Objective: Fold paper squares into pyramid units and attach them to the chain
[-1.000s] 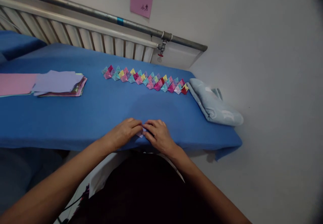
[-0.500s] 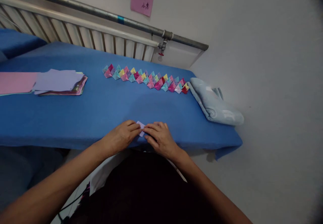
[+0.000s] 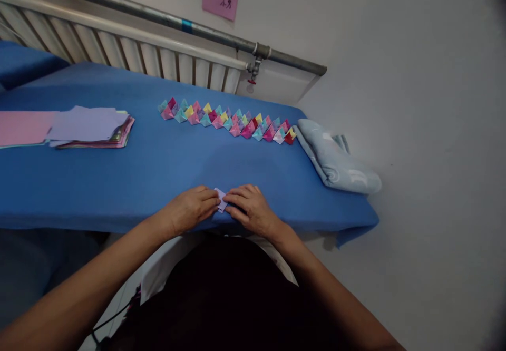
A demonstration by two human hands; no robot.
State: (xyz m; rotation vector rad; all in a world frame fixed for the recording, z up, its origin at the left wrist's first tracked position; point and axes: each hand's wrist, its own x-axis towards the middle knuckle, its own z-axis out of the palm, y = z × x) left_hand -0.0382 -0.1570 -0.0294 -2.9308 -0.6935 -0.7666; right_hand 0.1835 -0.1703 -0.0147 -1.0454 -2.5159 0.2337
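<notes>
A small folded piece of lilac paper lies at the front edge of the blue-covered table, between my two hands. My left hand grips its left side with the fingers closed together. From the right, my right hand pinches the paper's other edge between thumb and fingers. The fingers cover part of the paper, so its full folded shape is hidden. Beyond my hands, several small folded paper boats in pink, teal, yellow, red and purple stand in close rows.
A stack of lilac and coloured paper sheets lies at the left, beside pink sheets. A folded light-blue blanket rests at the table's right end. Behind the blue cloth run a radiator and a metal pipe.
My right-hand fingers have shifted slightly along the lilac paper's edge. My left hand keeps nearly the same hold. The whole view has moved a little.
</notes>
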